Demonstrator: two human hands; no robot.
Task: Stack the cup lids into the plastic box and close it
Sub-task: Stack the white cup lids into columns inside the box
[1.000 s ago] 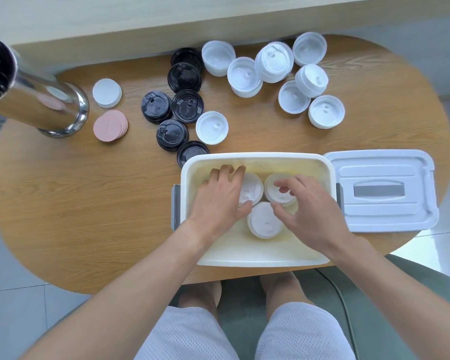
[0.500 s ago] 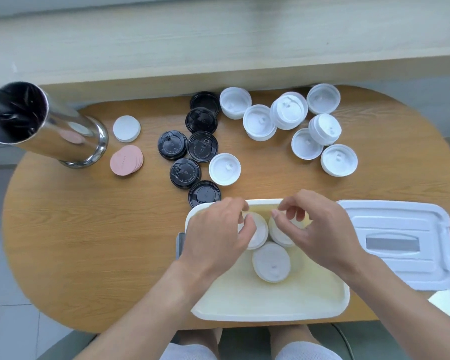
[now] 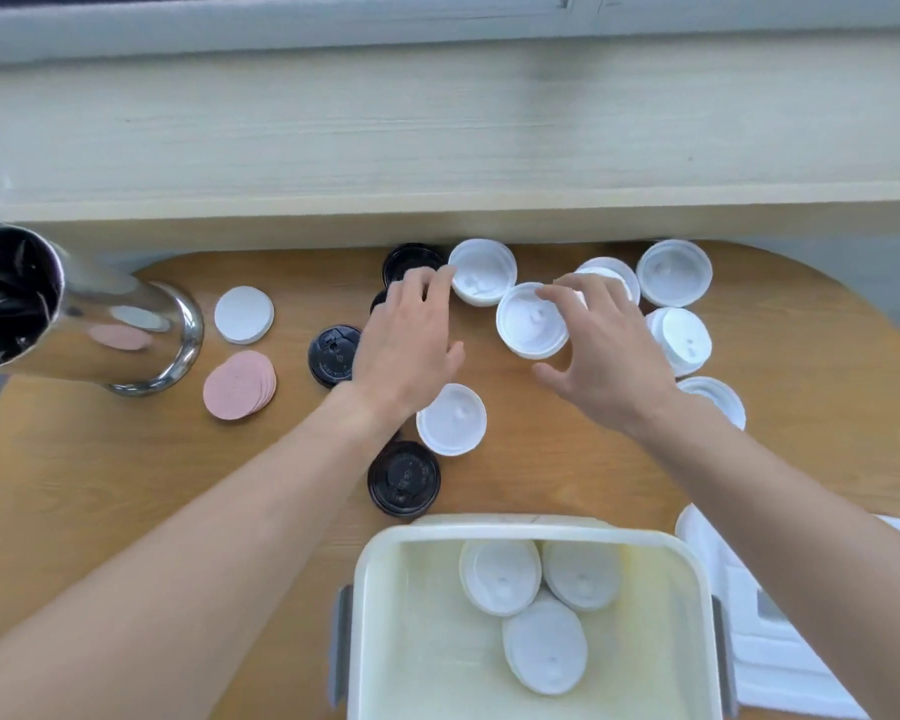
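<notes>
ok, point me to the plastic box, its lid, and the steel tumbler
plastic box point(image 3: 520, 532), head view, far rim.
box lid point(image 3: 780, 662), head view, top face, right of the box.
steel tumbler point(image 3: 126, 324), head view, shiny side wall.

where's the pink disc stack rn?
Head view, left part of the table: the pink disc stack lies just below the white disc, right of the steel cylinder.

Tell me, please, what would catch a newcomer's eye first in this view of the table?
Two bare forearms reach up the middle of the wooden table, the left hand and right hand spread over a scatter of white lids and black lids at its far edge. Near the bottom sits the open plastic box holding three white lids, and a shiny steel cylinder stands at far left beside pink discs.
</notes>
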